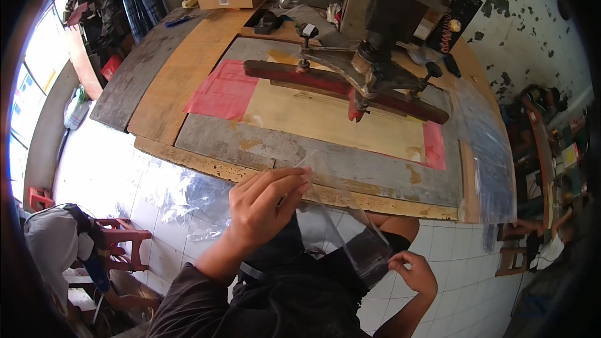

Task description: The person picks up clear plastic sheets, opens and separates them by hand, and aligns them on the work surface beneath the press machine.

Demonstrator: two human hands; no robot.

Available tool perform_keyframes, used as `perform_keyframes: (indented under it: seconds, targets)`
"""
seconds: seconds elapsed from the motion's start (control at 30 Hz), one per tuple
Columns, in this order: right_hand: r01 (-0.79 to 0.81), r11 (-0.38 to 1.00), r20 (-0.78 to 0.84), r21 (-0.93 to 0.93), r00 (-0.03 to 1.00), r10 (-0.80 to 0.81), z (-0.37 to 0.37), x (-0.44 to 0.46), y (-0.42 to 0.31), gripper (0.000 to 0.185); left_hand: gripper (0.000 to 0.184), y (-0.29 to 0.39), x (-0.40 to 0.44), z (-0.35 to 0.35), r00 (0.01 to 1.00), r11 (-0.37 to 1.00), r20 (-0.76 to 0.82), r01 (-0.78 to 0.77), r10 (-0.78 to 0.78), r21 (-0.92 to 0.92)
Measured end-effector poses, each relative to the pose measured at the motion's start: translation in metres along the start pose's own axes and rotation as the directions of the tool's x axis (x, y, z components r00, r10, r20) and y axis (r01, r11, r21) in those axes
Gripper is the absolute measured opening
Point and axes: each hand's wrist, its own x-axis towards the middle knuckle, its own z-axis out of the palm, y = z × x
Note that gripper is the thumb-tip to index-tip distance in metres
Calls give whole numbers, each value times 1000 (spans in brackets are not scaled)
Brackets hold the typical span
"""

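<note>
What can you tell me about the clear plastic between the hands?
The clear plastic piece looks thin and shiny, with straight edges. It slants down to the right: the left hand holds its upper end by the fingertips, the right hand pinches a lower corner. The wooden table edge shows through it. I can't tell if it's a bag or sheet.

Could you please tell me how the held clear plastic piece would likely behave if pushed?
The clear plastic piece is probably light, looking thin and see-through. It may be slippery, given its glossy glints. Its fairly straight edges hint at some stiffness.
</note>
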Motion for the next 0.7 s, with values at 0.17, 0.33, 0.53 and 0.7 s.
perform_keyframes:
  seconds: [0.17, 0.33, 0.53, 0.7]
  targets:
    - [258, 930, -477, -261, 803, -356, -4, 4, -76, 35, 25, 3, 1, -5, 978, 980, 63, -201, 201, -3]
    - [748, 537, -370, -390, 407, -835, 26, 41, -161, 65, 31, 17, 4, 1, 904, 911, 117, -413, 412, -15]
    - [894, 305, -198, -327, 251, -948, 33, 79, -198, 50, 36, 24, 4, -11, 876, 895, 183, -444, 445, -52]
    - [874, 347, -159, -341, 310, -937, 17, 78, -196, 40, 34, 16, 15, -12, 888, 897, 148, -415, 436, -153]
